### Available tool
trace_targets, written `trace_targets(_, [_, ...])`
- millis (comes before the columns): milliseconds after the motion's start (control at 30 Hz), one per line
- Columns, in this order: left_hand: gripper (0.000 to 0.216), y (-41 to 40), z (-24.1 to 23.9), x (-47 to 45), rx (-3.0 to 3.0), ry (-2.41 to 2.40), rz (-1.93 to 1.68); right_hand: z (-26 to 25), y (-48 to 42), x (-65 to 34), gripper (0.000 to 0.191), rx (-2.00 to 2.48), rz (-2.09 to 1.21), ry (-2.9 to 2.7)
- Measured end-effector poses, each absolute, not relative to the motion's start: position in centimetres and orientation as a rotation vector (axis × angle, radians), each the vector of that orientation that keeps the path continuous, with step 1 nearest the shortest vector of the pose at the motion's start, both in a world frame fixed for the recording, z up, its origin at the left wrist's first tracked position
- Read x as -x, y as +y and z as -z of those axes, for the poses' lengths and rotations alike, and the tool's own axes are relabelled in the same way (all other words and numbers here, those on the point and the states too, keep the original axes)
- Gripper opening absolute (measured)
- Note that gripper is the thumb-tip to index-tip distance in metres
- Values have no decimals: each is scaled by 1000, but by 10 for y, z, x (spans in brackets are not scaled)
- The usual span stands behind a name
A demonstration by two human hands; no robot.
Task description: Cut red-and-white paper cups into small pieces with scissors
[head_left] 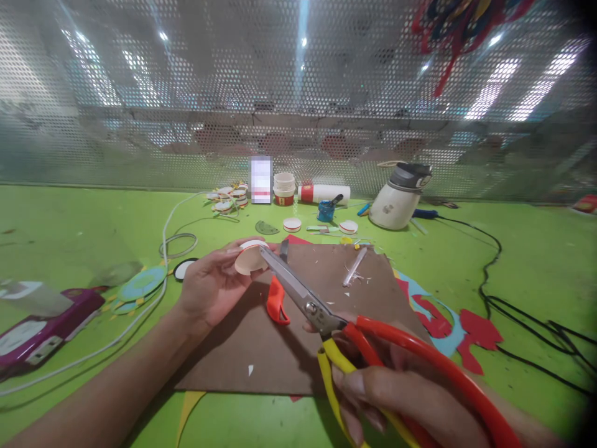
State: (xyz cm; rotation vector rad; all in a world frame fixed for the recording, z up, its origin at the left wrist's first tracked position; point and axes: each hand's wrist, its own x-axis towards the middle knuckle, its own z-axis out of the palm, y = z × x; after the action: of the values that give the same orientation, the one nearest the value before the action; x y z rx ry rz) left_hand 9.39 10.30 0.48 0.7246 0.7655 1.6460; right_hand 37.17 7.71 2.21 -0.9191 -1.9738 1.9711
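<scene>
White round paper piece (249,261) is being pinched in the half-curled left hand (209,283) over the far left of the brown flat board (252,351); the right hand (405,392) is gripping red-and-yellow-handled steel scissors (298,289).

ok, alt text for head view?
A person's right grip holds scissors with red and yellow handles, tips at a pale round piece in the left grip. A brown board lies below on a green table, a white bottle behind.

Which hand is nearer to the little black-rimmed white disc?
The left. The left hand, holding a pale round piece, is close beside the black-rimmed disc; the right hand, holding the scissors, is farther off, toward the lower right.
</scene>
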Motion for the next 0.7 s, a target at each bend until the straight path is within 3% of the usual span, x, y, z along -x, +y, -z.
trace_targets(700, [22, 104, -4, -93, -673, 780, -1663, -49, 76, -362, 29, 1062, -1935, -1957])
